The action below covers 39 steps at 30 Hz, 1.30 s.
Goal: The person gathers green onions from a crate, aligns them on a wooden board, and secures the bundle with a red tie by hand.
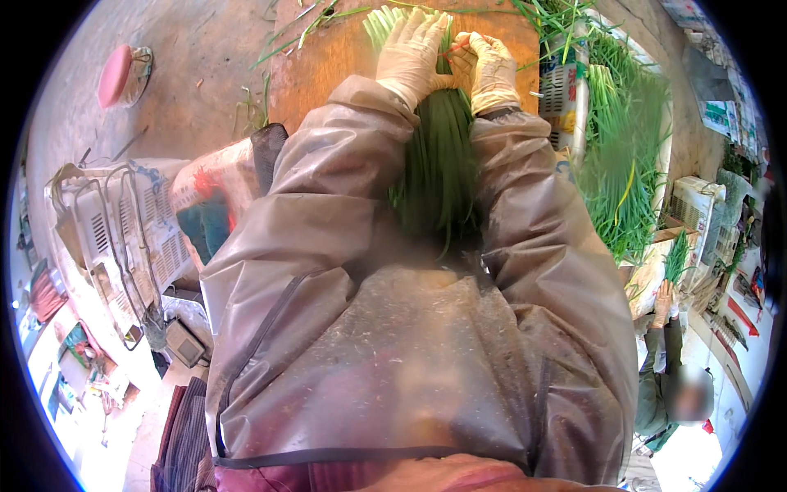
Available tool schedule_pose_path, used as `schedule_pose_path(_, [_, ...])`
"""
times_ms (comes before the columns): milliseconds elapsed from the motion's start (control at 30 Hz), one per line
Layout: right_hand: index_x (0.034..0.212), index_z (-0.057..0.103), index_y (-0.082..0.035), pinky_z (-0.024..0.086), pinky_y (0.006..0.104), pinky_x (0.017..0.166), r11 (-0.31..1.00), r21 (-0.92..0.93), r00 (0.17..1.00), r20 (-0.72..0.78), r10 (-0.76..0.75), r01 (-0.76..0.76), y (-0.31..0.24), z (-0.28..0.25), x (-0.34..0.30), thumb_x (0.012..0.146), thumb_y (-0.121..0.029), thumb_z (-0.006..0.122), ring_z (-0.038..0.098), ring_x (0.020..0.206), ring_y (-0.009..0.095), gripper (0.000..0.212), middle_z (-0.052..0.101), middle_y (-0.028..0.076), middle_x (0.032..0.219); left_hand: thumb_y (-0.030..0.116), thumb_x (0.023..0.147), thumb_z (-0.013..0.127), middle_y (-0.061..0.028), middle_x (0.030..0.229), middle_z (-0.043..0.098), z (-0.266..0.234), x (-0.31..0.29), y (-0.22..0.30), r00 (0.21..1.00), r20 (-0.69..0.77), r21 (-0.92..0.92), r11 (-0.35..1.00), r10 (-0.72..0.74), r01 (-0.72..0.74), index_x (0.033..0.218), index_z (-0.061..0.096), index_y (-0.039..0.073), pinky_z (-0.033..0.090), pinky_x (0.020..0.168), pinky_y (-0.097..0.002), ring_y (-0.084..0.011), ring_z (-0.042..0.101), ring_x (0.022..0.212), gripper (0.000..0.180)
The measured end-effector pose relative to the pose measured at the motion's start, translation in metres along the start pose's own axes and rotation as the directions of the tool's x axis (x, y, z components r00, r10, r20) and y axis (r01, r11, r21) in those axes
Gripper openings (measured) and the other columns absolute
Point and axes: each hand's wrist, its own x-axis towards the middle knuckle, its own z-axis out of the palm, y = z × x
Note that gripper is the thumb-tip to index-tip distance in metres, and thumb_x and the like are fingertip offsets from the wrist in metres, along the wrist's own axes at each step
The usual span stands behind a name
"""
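Note:
A bundle of long green leaves with pale cut ends, resembling garlic chives [443, 135], lies lengthwise on an orange-brown board [324, 66]. My gloved left hand [412, 56] presses over the bundle near its pale ends, fingers together and thumb across the leaves. Just right of it, my gloved right hand [490, 70] has its fingers curled and pinches a thin red tie [456, 49] at the bundle's side. Whether the tie passes all the way round cannot be seen. The leaf tips hang toward my apron.
On the right stands a white crate [666, 152] heaped with loose green leaves [619, 180]. A pink stool [115, 75] is at far left, with white plastic baskets [123, 234] nearer. At lower right another person's gloved hand [662, 302] holds greens [677, 256].

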Motion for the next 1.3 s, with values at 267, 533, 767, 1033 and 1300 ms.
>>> schedule_pose_path(267, [0.096,0.06,-0.001,0.054,0.0282,0.066,0.951,-0.262,0.957,0.277,-0.089,0.164,-0.039,0.007,0.011,0.088,-0.014,0.065,0.064,0.075,0.015,0.017,0.067,0.007,0.089,0.035,0.061,0.086,-0.0157,0.142,0.042,0.002,-0.004,-0.006,0.988,-0.143,-0.365,0.931,-0.058,0.002,0.14,0.038,0.006,0.024,0.116,-0.0394,-0.0306,0.033,0.137,0.097])
schedule_pose_path(533, [0.122,0.058,0.0,0.045,0.0365,0.096,0.87,-0.468,0.946,0.18,0.269,-0.158,0.033,-0.055,-0.017,0.09,-0.054,0.057,0.059,0.108,0.027,0.063,0.066,0.018,0.109,0.039,0.076,0.078,-0.0181,0.13,0.053,0.028,-0.062,-0.043,0.605,0.427,-0.677,0.206,-0.672,0.707,0.132,0.047,-0.001,0.043,0.098,-0.0378,-0.0285,0.052,0.12,0.075])
schedule_pose_path(767, [0.119,0.059,-0.002,0.05,0.0306,0.081,0.962,-0.272,0.935,0.348,0.067,0.033,0.013,-0.037,-0.091,0.081,-0.019,0.075,0.061,0.088,0.017,0.045,0.066,0.005,0.102,0.018,0.081,0.077,-0.0168,0.126,0.051,0.003,-0.069,0.02,0.774,0.337,-0.941,-0.193,-0.535,0.277,0.135,0.037,0.002,0.044,0.096,-0.0395,-0.0273,0.051,0.114,0.069])
schedule_pose_path(1033, [0.114,0.062,-0.003,0.055,0.0269,0.071,0.755,-0.578,0.753,0.335,0.566,-0.31,-0.198,0.0,-0.114,0.089,-0.026,0.065,0.066,0.078,0.015,0.034,0.068,0.008,0.099,0.03,0.09,0.064,-0.0119,0.115,0.065,-0.078,-0.053,0.101,0.865,0.488,-0.427,-0.831,0.119,0.356,0.123,0.057,0.003,0.049,0.095,-0.0383,-0.0243,0.062,0.105,0.043])
schedule_pose_path(1300, [0.111,0.066,-0.003,0.054,0.0249,0.075,0.135,-0.984,0.472,0.065,0.879,-0.115,-0.246,0.078,-0.076,0.098,-0.035,0.052,0.065,0.085,0.01,0.037,0.07,0.004,0.098,0.042,0.095,0.054,-0.0145,0.125,0.058,-0.096,-0.05,0.169,0.889,0.457,0.06,-0.996,-0.032,-0.066,0.128,0.051,0.007,0.048,0.096,-0.0472,-0.0292,0.06,0.108,0.048])
